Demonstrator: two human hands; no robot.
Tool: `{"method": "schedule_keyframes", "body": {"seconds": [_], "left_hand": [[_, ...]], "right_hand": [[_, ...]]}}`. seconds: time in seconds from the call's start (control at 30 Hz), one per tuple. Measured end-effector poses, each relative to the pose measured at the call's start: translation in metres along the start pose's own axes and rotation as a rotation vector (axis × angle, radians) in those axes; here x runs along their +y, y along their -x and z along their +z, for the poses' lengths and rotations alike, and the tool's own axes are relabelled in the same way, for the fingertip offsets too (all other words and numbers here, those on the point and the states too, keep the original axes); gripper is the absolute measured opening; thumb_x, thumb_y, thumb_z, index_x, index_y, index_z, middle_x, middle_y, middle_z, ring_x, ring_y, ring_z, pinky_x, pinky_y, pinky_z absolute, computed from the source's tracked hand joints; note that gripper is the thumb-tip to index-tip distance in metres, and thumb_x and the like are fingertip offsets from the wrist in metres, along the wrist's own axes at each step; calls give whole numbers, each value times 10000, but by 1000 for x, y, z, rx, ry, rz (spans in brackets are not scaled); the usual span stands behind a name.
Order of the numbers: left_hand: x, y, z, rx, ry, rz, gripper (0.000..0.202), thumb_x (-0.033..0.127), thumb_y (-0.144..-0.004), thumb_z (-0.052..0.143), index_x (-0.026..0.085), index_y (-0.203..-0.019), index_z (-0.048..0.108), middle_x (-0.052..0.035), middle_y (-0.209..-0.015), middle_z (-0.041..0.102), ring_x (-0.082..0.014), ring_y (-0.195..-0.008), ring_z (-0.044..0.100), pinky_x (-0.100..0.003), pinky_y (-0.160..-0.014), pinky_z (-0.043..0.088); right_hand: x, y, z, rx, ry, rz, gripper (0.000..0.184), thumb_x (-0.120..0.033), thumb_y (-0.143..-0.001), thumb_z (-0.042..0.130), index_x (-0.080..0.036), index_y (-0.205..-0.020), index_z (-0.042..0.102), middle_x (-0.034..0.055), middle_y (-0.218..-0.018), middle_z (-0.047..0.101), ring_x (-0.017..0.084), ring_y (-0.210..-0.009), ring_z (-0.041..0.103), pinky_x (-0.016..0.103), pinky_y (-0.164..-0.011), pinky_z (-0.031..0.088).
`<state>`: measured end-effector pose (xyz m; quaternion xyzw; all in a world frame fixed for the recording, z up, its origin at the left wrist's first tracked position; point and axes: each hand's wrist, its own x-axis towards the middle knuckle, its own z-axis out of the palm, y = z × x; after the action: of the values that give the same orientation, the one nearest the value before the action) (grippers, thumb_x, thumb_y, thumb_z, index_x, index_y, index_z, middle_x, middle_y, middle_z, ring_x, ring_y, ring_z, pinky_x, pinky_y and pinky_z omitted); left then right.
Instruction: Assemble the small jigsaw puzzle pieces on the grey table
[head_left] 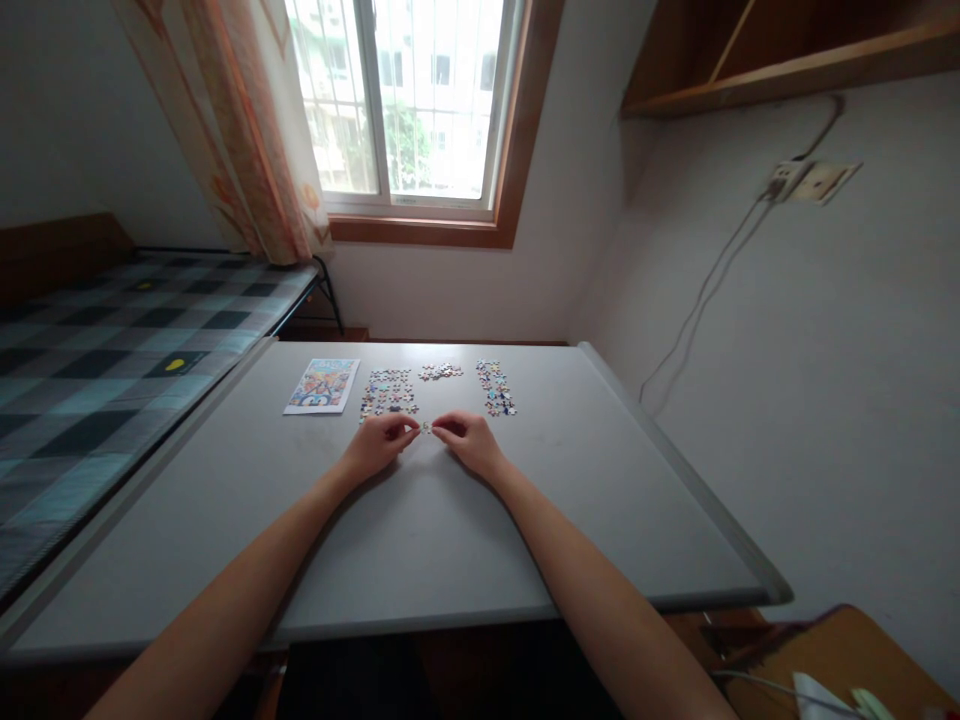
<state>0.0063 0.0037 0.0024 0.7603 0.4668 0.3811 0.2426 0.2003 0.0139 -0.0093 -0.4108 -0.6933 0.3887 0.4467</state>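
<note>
Between my two hands is a small, pale jigsaw puzzle piece [425,428], just above or on the table; its height is hard to judge. My left hand [381,442] pinches it from the left with thumb and forefinger. From the right, my right hand [471,440] pinches at its other edge. Just beyond my left hand lie rows of puzzle pieces [390,388], partly hidden by it. A loose heap of pieces [441,371] sits at the far middle. Further right is another block of laid-out pieces [495,388]. A picture card with a penguin [322,386] lies at the left.
The grey-white table [420,560] has raised edges at its sides. A bed with a checked cover [150,320] stands along the left. Behind are a window [405,110] and a curtain [247,130]. At the lower right is a wooden stool [847,650] with things on it.
</note>
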Motion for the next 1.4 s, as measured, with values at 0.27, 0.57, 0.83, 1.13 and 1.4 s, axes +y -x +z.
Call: {"method": "schedule_keyframes", "body": {"seconds": [0.27,0.57,0.83,1.13,1.4], "left_hand": [[2,0,-1,-13,2,3,214,335,-798,583,146,-795,683,51,-454,493,-77,-435,408,-185,-437,305],[1,0,1,-18,5,-8,199,324,-793,590,149,-800,685,50,-473,505,-77,-448,422,-185,-453,326],[-6,0,2,-33,-8,6,210,341,-813,581,157,-808,681,49,-498,517,-77,-463,447,-183,-466,340],[-5,0,2,-39,0,-3,204,323,-802,578,150,-815,684,50,-495,495,-76,-464,420,-180,-458,317],[-7,1,3,-42,-29,-1,208,335,-796,581,156,-814,685,51,-517,483,-74,-483,406,-180,-477,315]], "right_hand": [[0,0,-1,-8,19,-11,168,-311,-759,646,-159,-796,705,44,-754,693,143,-677,604,267,-664,477],[-1,0,-2,-18,33,-4,166,-311,-754,648,-155,-784,697,41,-737,684,139,-659,591,262,-646,469],[1,0,-2,-38,22,-5,168,-310,-754,648,-152,-789,694,41,-738,683,138,-661,590,261,-649,467],[-1,1,-4,-53,72,-18,180,-314,-766,638,-146,-793,696,37,-727,678,126,-640,570,242,-619,447],[-1,1,-4,-56,65,-20,167,-298,-767,640,-142,-793,692,36,-730,677,123,-645,574,237,-628,448]]}}
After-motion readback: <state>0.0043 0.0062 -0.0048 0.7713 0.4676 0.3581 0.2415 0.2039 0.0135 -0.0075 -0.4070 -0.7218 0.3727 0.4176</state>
